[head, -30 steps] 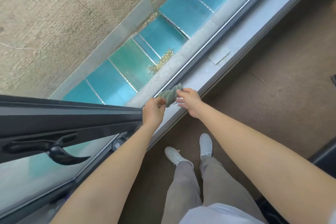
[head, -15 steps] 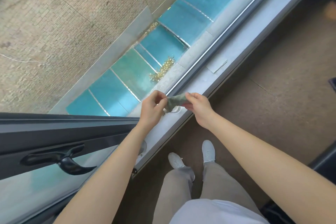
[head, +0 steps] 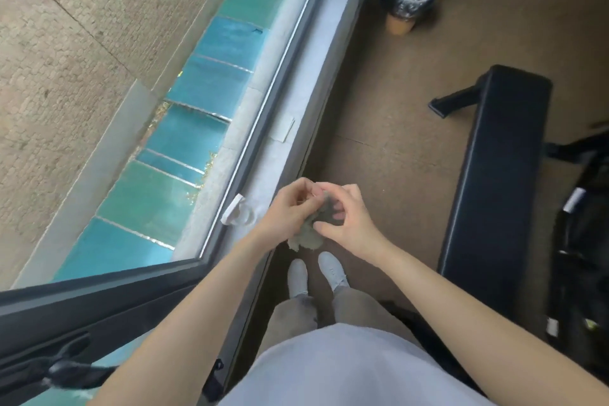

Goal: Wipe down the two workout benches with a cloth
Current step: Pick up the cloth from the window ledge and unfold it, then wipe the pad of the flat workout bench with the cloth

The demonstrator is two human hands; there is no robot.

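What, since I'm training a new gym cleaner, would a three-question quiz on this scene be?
1. True or false: the cloth touches the black bench.
2. The cloth is held by: A) one hand, B) both hands, C) neither hand.
3. Fill in: the lined bin stands on the ____.
Key: 1 false, it is held clear of the bench; 2 B, the left hand and right hand pinch it; 3 floor.
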